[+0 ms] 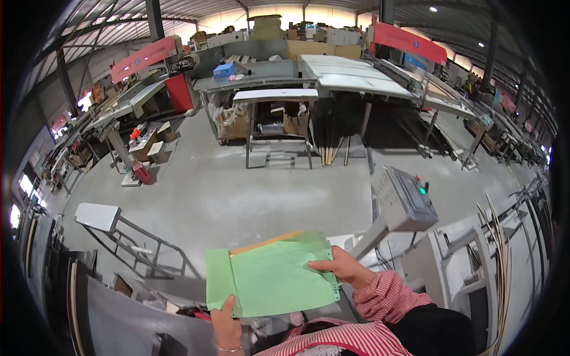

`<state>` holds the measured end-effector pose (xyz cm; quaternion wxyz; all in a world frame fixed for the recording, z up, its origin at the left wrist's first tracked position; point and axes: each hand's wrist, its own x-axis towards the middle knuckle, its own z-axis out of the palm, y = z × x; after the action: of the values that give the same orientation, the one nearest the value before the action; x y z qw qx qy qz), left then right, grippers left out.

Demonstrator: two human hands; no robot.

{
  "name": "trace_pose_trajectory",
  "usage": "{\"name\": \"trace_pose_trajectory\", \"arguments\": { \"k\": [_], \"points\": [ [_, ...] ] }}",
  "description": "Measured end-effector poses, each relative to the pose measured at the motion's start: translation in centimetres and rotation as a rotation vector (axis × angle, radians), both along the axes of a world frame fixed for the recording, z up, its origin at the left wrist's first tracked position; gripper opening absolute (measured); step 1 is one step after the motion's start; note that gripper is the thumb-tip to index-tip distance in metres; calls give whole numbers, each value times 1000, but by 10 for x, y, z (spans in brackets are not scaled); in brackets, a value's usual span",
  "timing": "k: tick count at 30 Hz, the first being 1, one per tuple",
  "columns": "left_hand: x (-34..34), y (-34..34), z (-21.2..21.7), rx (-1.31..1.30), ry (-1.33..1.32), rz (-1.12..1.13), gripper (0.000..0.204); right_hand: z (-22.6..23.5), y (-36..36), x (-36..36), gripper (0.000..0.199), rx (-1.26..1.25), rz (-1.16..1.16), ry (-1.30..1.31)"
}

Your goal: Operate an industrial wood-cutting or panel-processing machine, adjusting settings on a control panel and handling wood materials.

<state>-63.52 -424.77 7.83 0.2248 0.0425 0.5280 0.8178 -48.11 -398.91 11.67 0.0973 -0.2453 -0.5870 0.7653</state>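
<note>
Toward six o'clock, the left hand and right hand are pinching a green sheet, thumbs on top, at its seven and three o'clock edges. A red panel at two o'clock is bearing small printing; a carton near eleven is holding pale, crumpled material.

signs: no wording can be reliably read | ref: control box | right red beam beyond box: round blue badge shown, print too small | left red beam, far left of box: similar blue mark shown, print blurred | box screen: content not resolved
</note>
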Motion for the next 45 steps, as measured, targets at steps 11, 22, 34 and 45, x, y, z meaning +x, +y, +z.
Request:
{"name": "trace_pose_trajectory", "arguments": {
  "k": [11,22,34,45],
  "points": [
    [-237,122,-23,-29,53,-53,34,32,101,-259,33,98,13,37],
    [-489,89,-53,41,-169,371,30,0,129,-657,33,20,519,-43],
    [-860,41,-3,9,-470,486,35,-30,92,-1059,30,72,661,-66],
    [-1258,35,5,492,-431,-33,39,-23,92,-1423,30,-128,386,94]
  ]
}}
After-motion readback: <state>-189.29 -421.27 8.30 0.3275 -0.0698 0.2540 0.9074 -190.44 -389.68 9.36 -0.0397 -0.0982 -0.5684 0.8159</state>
